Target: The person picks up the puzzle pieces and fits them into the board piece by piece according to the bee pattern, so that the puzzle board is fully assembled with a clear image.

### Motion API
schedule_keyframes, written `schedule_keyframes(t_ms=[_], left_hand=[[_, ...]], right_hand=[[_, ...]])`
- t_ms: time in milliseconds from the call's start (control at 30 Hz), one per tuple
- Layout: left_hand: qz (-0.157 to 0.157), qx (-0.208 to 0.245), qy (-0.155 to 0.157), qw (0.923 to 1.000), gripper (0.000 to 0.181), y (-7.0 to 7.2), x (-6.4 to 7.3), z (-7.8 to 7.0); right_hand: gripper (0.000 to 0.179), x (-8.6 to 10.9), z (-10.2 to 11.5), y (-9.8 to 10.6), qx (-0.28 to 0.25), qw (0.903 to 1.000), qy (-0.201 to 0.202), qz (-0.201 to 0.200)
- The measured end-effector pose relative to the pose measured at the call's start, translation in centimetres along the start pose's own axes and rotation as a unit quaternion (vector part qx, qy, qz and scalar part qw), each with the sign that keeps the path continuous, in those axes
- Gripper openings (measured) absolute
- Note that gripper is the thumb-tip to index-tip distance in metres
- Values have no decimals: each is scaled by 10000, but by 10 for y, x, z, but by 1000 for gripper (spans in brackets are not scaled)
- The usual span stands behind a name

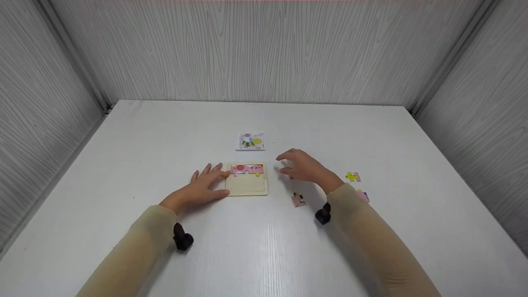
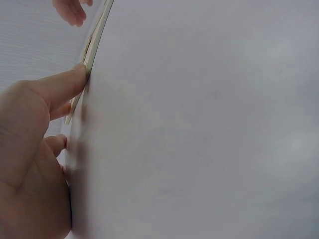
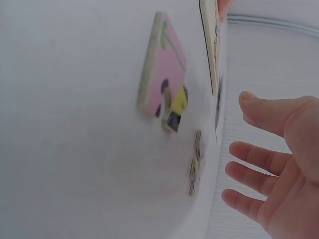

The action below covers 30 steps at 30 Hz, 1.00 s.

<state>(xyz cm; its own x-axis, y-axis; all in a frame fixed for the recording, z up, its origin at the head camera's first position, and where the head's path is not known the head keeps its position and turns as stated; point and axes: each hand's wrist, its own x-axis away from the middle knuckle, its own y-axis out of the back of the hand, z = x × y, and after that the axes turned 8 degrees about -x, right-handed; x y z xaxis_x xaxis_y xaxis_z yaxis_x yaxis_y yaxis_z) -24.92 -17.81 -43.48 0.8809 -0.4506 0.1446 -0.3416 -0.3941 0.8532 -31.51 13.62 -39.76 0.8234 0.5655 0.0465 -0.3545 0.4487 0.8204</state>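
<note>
A pale wooden puzzle tray lies on the white table, with joined pink pieces along its far side. My left hand rests at the tray's left side, thumb and index finger touching its edge and the other fingers spread. In the left wrist view, the thumb lies against the tray's rim. My right hand hovers to the right of the tray, holding nothing, with fingers apart and slightly bent. Beneath its wrist lies a pink puzzle piece with yellow and black, seen close in the right wrist view.
Beyond the tray lies a square picture card showing a bee. To the right are a yellow and pink piece and another piece partly covered by the right sleeve. Grained panels enclose the table at the back and sides.
</note>
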Motion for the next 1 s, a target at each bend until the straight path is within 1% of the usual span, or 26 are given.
schedule_keyframes(t_ms=[200, 367, 533, 767, 1000], left_hand=[[16, -67, -9, 10000, 65, 0, -1, 0], [19, -66, -1, 10000, 66, 0, 0, -1], [-2, -26, -24, 10000, 65, 2, 1, -1], [30, -13, 3, 10000, 65, 1, 0, -1], [-47, 24, -133, 9999, 65, 1, 1, -1]], right_hand=[[39, 13, -12, 4, -34, 9997, -200, -140], [44, 23, -18, 7, 91, 9995, -243, -185], [47, 32, -24, 10, 214, 9993, -269, -178], [49, 38, -29, 9, 495, 9976, -478, -33], [39, 36, -32, 9, 729, 9973, 101, 1]])
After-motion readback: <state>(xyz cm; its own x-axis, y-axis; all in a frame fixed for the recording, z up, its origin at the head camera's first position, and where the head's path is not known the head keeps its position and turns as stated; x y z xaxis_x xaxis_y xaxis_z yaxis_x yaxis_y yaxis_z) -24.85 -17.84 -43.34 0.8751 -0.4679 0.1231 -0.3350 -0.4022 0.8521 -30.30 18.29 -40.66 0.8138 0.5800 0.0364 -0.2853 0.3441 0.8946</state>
